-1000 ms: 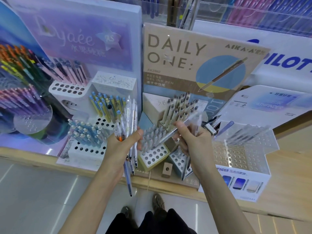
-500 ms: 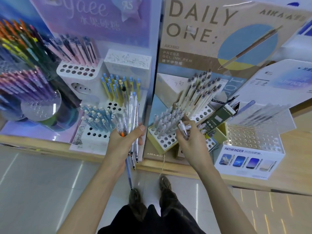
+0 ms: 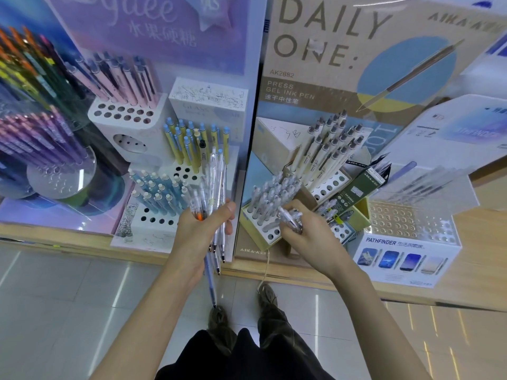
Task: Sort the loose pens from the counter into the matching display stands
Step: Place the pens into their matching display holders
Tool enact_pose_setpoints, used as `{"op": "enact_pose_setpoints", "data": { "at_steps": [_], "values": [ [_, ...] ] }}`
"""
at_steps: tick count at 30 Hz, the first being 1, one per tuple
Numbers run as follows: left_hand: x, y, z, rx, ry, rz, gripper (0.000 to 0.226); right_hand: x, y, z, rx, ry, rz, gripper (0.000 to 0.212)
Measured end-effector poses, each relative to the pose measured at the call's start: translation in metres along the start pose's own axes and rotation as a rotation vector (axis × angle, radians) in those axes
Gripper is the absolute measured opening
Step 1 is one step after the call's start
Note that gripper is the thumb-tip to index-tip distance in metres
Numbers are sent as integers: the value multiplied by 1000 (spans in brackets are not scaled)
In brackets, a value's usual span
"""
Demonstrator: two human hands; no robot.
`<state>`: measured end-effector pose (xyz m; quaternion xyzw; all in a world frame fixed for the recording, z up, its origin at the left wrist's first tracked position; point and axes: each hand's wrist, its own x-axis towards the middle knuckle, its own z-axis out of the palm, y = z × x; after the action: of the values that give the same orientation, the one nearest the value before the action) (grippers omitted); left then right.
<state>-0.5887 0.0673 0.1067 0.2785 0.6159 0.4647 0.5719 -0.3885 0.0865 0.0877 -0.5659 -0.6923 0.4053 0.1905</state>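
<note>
Bench (image 3: 485,242): pale wood; four display stands are counted along it, side by side.
Purple stand (image 3: 153,26): set left of the middle; three blocks of pens are held in it, tops up.
DAILY ONE stand (image 3: 337,86): set just right of the purple stand; two blocks of pens are held in it.
PATHFINDER stand (image 3: 406,259): clear, set at the right; the pale pens at its back are too blurred to be counted.
Round stand (image 3: 60,179): seen at the far left, filled with coloured pens.
Cream pens (image 3: 326,152): rear block of the DAILY ONE stand; tops are leaned to the upper right.
Grey pens (image 3: 271,193): front block of the same stand, leaned the same way.
Pink pens (image 3: 123,78): rear block of the purple stand.
Yellow pens (image 3: 189,146): middle block, blue-topped.
Blue pens (image 3: 153,190): front block.
Left hand (image 3: 200,237): closed round a bundle of clear pens (image 3: 215,185), held before the purple stand at the bench edge.
Bundle axis: near upright; tips are pointed down at the floor, one pen hung lower than the rest; at least five are seen, the exact count cannot be told.
Right hand (image 3: 310,237): fingers are curled round a single clear pen (image 3: 288,218), held at the grey pens.
Single pen axis: slanted, upper end to the upper left, lower end hidden in the hand.
</note>
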Motion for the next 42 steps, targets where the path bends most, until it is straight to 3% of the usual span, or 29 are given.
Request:
{"op": "enact_pose_setpoints", "data": {
  "at_steps": [5,8,12,15,19,23,25,28,32,35,38,42],
  "values": [
    [2,1,0,12,-20,-7,24,3,1,0,-116,-44,-48,19],
    [2,0,1,-7,-18,-17,15,9,3,10,-181,-71,-58,17],
    [3,-2,1,-13,-14,-19,8,7,8,27,-184,74,-19,19],
    [4,-2,-1,8,-27,-16,19,4,9,32,-105,215,33,18],
    [4,-4,-1,-2,-28,-2,24,5,10,35,-107,231,41,19],
    [4,-7,2,-46,-18,-32,6,3,10,36,-59,210,61,21],
    [4,-7,2,-53,-19,-29,7,-3,10,32,54,219,81,24],
    [5,-4,3,-59,-25,-16,8,-12,5,19,309,334,97,9],
    [6,0,8,-61,-30,22,4,-7,-8,-4,842,383,18,14],
    [4,3,14,-39,-69,62,18,3,-19,-18,1119,343,-41,24],
    [2,1,21,-7,-77,64,15,11,-24,-25,1296,276,-74,37],
    [2,5,28,76,-234,123,18,20,-29,-30,1391,238,-103,40]
  ]
}}
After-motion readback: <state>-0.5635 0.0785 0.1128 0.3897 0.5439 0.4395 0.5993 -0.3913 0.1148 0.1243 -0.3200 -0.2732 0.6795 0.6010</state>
